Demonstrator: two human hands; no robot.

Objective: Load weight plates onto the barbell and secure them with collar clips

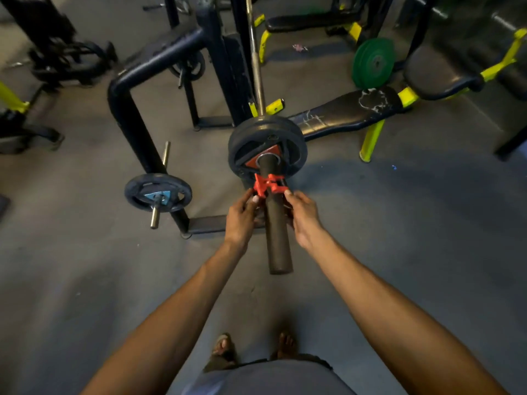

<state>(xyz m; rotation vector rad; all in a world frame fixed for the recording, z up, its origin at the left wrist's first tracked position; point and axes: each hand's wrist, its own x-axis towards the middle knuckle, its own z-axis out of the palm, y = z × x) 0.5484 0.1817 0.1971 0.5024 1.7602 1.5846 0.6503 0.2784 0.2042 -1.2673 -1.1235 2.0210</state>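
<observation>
Head view: red collar clip (268, 185) sits on the barbell sleeve (278, 240), near the weight plates (268, 148), with a short bare stretch of sleeve between them. I see two dark plates stacked, the outer one with a red triangular hub insert.

Left hand (241, 218) and right hand (303, 215) flank the sleeve with fingers curled, each pinching one side of the clip. Both arms are extended forward. The bare sleeve end juts toward me past the hands.

Left of the weight plates: a smaller plate (158, 192) on a storage peg, by the rack frame (134, 121). Right of them: a black bench (342, 115), close. Beyond the bench: a green plate (373, 62). Open floor (413, 238) lies on both sides of the sleeve.
</observation>
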